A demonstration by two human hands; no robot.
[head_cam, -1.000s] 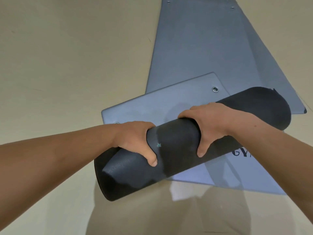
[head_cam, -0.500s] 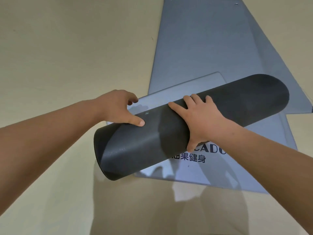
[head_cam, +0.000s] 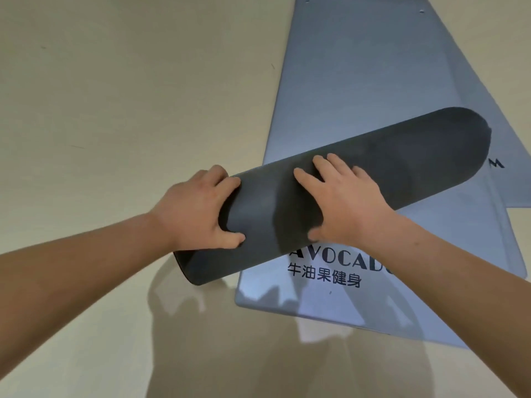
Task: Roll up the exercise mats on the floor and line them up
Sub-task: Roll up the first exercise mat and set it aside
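Observation:
A dark grey rolled mat (head_cam: 402, 162) lies slantwise across the floor, its left end nearest me. My left hand (head_cam: 198, 211) grips the roll near that left end, fingers over the top and thumb on the near side. My right hand (head_cam: 339, 202) rests on top of the roll's middle with fingers spread and fairly straight. Under the roll lies a flat blue-grey mat (head_cam: 416, 282) printed with "AVOCADO" and Chinese characters. A second flat blue-grey mat (head_cam: 359, 67) stretches away behind the roll.
The beige floor (head_cam: 115, 110) spreads to the left and in front of me. A third flat mat's edge (head_cam: 517, 168) with a dark letter shows at the far right. Shadows of my arms fall on the floor near the bottom.
The roll has moved away from me over the flat mat, uncovering its printed lettering. My right hand went from gripping to lying flat on top; my left hand let go, then gripped the left end again.

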